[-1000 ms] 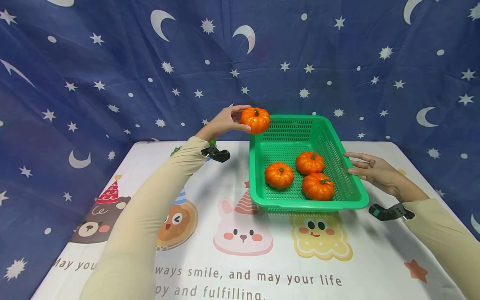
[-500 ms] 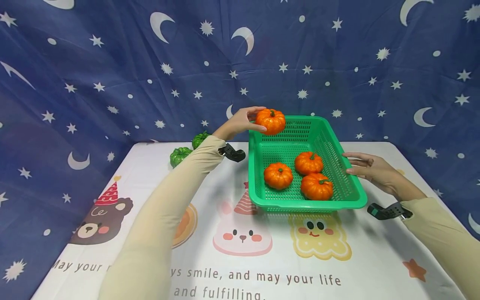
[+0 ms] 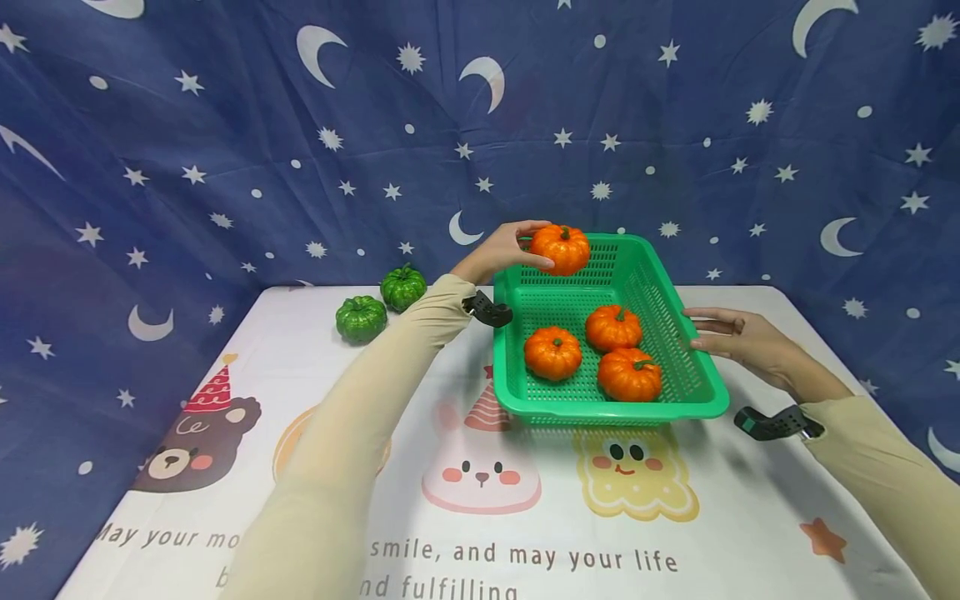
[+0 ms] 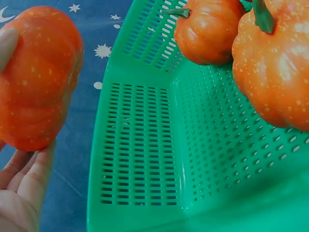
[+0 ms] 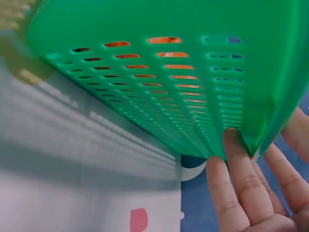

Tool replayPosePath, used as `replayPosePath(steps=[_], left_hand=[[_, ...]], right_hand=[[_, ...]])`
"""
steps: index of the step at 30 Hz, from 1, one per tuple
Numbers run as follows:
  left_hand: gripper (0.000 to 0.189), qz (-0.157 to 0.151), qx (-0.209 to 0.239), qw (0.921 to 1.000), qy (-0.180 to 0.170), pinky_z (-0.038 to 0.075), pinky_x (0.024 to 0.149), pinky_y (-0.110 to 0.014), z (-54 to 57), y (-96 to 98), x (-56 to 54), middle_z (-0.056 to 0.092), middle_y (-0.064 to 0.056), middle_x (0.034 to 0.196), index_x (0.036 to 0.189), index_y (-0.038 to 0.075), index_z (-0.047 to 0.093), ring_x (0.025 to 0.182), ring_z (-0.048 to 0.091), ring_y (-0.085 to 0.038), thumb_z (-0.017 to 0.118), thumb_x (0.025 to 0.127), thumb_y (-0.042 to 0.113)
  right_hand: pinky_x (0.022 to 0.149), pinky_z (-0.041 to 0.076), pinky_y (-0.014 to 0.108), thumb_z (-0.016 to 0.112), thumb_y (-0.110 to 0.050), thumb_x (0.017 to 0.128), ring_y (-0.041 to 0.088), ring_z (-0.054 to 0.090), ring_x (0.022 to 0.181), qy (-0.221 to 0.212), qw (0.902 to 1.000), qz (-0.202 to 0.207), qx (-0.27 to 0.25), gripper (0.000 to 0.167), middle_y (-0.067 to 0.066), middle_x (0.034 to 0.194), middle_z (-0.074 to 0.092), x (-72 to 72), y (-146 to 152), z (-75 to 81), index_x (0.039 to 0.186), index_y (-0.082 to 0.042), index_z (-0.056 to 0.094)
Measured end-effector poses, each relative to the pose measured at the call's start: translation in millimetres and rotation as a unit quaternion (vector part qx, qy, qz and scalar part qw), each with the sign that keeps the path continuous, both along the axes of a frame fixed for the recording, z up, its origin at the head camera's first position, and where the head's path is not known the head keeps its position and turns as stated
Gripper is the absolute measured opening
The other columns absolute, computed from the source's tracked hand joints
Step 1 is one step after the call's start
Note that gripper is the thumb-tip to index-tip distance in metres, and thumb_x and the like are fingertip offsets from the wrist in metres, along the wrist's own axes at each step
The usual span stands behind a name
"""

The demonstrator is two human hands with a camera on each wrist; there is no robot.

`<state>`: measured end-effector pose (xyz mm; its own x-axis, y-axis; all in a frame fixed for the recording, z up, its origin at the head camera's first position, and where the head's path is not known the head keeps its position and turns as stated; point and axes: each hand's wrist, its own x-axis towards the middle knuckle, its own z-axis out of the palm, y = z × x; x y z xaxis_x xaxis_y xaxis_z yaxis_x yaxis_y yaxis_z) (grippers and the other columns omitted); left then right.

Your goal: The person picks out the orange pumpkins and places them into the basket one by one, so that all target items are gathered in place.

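Observation:
My left hand (image 3: 501, 252) grips a small orange pumpkin (image 3: 561, 249) with a green stem, thumb on one side and fingers on the other. This pumpkin hangs over the far left part of a green plastic basket (image 3: 611, 409). In the left wrist view, the held pumpkin (image 4: 41, 77) is beside the slotted basket wall (image 4: 137, 145). Inside the basket lie three more orange pumpkins (image 3: 552, 353). At the basket's right side, my right hand (image 3: 750, 346) holds the rim; in the right wrist view some fingers (image 5: 246, 179) touch the outer wall under it.
Two green pumpkins (image 3: 362, 320) (image 3: 403, 288) sit on the table's far left, behind my left forearm. A white cloth with cartoon prints (image 3: 480, 475) covers the table. A dark blue curtain (image 3: 360, 100) with moons and stars rises behind the table's far edge.
My left hand has moved right with the orange pumpkin, from the basket's left rim to over its far part. The green pumpkins have come into fuller view. The right hand stays at the rim.

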<state>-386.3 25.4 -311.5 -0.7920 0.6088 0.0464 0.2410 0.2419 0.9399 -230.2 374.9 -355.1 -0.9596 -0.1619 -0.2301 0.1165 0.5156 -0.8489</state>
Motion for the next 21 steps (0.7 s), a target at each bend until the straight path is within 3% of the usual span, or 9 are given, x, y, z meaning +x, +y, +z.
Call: replayPosePath(steps=[3, 7, 21], left_hand=[[0.071, 0.002, -0.003, 0.9999, -0.010, 0.048, 0.100, -0.037, -3.8, 5.0, -3.2, 0.043, -0.009, 0.144, 0.144, 0.012, 0.038, 0.124, 0.049, -0.026, 0.071, 0.082, 0.008], [0.070, 0.011, -0.018, 0.9996, -0.018, 0.048, 0.099, -0.036, -6.7, 11.1, -6.9, 0.043, -0.009, 0.144, 0.143, 0.013, 0.040, 0.123, 0.049, -0.025, 0.072, 0.081, 0.008], [0.069, 0.001, -0.087, 0.9961, -0.013, 0.047, 0.100, -0.037, -8.1, 26.7, -19.6, 0.042, -0.010, 0.145, 0.142, 0.010, 0.042, 0.124, 0.048, -0.027, 0.073, 0.080, 0.005]], right_hand=[[0.110, 0.025, 0.062, 0.063, -0.025, 0.090, 0.007, 0.048, 0.118, -0.004, 1.0000, 0.004, -0.007, 0.072, 0.012, 0.146, 0.034, 1.3, 0.4, -0.3, 0.149, -0.008, 0.025], [0.111, 0.023, 0.062, 0.063, -0.024, 0.091, 0.039, 0.025, 0.137, -0.011, 0.9997, 0.005, -0.019, 0.072, 0.024, 0.154, 0.019, 1.6, 0.4, -1.0, 0.149, -0.009, 0.024], [0.112, 0.025, 0.057, 0.062, -0.025, 0.091, 0.040, 0.020, 0.140, -0.011, 0.9997, -0.001, -0.020, 0.071, 0.022, 0.154, 0.019, 2.3, 2.2, 0.0, 0.149, -0.010, 0.024]])
